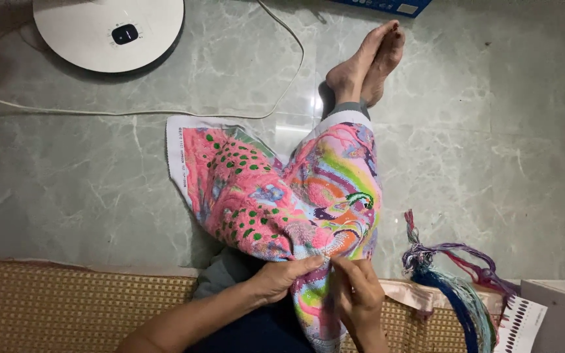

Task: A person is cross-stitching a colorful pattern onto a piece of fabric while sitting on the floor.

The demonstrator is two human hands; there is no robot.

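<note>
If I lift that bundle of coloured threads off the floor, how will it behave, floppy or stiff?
Probably floppy: the thread bundle lies in loose, curving strands, fanned out over the marble floor. It looks light, so a push would likely drag and spread it, not roll it. Loose ends near the top may snag or tangle.

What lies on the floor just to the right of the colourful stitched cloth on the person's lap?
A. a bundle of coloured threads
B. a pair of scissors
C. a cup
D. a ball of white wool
A: a bundle of coloured threads, purple, red and blue, lies on the floor right of the stitched cloth.
</note>
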